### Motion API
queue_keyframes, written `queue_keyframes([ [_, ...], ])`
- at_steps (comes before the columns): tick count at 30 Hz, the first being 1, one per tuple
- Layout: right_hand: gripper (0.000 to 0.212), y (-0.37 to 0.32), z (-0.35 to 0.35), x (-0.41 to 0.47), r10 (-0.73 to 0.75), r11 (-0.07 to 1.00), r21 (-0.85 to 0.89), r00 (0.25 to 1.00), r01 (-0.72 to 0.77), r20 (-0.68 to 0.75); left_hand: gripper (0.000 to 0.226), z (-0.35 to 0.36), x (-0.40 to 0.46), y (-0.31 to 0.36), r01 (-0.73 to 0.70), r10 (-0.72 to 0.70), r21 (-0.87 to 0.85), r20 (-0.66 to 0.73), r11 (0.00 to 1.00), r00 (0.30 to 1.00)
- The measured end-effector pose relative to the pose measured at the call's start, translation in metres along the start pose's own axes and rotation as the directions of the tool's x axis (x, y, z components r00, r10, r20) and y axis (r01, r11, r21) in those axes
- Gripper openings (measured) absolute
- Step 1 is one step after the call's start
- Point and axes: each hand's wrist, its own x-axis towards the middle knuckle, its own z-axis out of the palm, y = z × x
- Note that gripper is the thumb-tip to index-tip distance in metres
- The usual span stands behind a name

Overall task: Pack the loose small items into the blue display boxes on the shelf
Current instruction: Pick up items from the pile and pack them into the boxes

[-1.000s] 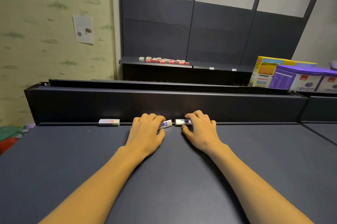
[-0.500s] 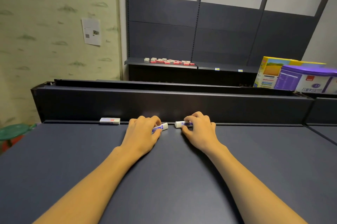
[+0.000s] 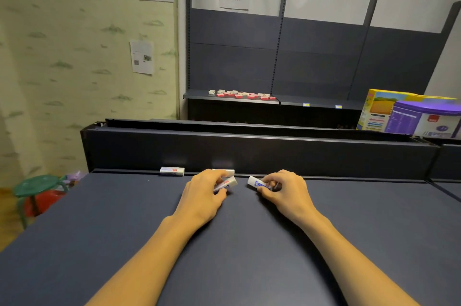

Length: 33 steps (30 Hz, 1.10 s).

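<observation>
On the dark shelf top [image 3: 249,243], my left hand [image 3: 203,196] grips a small white eraser with a blue label [image 3: 228,184]. My right hand [image 3: 285,192] pinches another white eraser with a blue label [image 3: 257,183]. Both erasers are held a little in front of the shelf's raised back wall [image 3: 249,153]. A third white eraser [image 3: 225,172] lies against that wall behind my left hand. One more white eraser with a red label [image 3: 172,171] lies by the wall to the left. No blue display box is in view.
A far shelf [image 3: 232,100] carries several small red-and-white items [image 3: 240,94]. A yellow box [image 3: 381,108] and a purple-lidded tin [image 3: 429,118] stand at the right behind the wall. A green stool [image 3: 37,187] is on the floor at left.
Both hands have drawn back from the back wall toward me, each lifting its eraser. A third eraser now shows against the wall behind my left hand. The camera view has shifted.
</observation>
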Motion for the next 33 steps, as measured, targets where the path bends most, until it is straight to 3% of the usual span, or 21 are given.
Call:
queue_keyframes([
  [4, 0.014, -0.009, -0.004, -0.017, -0.021, 1.0, 0.017, 0.999, 0.021, -0.025, 0.039, -0.009, -0.01, -0.001, 0.035, -0.037, -0.043, -0.042, 0.998, 0.998],
  [9, 0.016, -0.023, -0.008, -0.039, -0.047, 0.999, -0.018, 0.993, 0.046, -0.107, 0.03, -0.017, -0.025, 0.008, -0.006, -0.01, -0.225, -0.069, 0.974, 0.998],
  [14, 0.016, -0.031, -0.012, -0.064, -0.097, 0.983, -0.175, 0.964, 0.054, -0.247, 0.026, -0.017, -0.038, 0.015, -0.032, 0.035, -0.31, 0.004, 0.95, 0.999],
  [25, 0.016, -0.045, -0.025, -0.112, -0.098, 0.966, -0.258, 0.904, -0.014, -0.416, 0.029, -0.013, -0.064, 0.028, -0.143, 0.162, -0.291, 0.044, 0.946, 0.986],
  [33, 0.015, -0.015, -0.083, -0.149, -0.179, 0.939, -0.341, 0.909, 0.044, -0.376, 0.027, -0.007, -0.091, 0.064, -0.22, 0.234, -0.26, 0.02, 0.94, 0.972],
])
